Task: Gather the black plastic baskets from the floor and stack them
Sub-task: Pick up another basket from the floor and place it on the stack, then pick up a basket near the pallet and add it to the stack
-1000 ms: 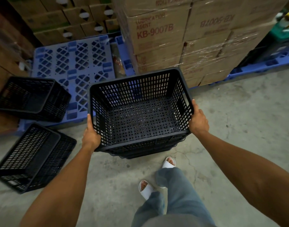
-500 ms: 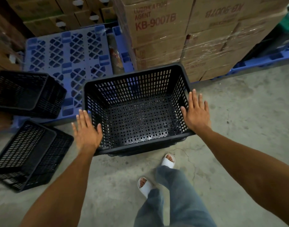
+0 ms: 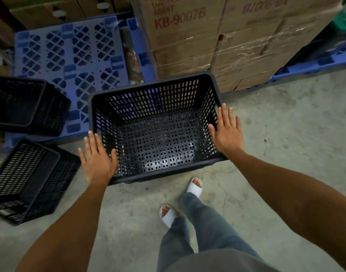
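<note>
Left hand [image 3: 98,160] spread flat, fingers splayed, over left rim of upright black basket [image 3: 156,142], gripping nothing. Right hand [image 3: 226,132] likewise spread over right rim. Basket on concrete floor [image 3: 286,138], against blue pallet [image 3: 70,61] edge. Second basket [image 3: 25,107] tipped on pallet's near-left corner; third basket [image 3: 29,181] tilted on floor, left. Cardboard boxes [image 3: 207,36] behind.

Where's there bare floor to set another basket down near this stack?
Bare concrete floor lies open right of the centre basket, bordered by the wrapped cartons and the right hand. The left is crowded: two loose baskets by the blue pallet. Near side holds the person's feet.
</note>
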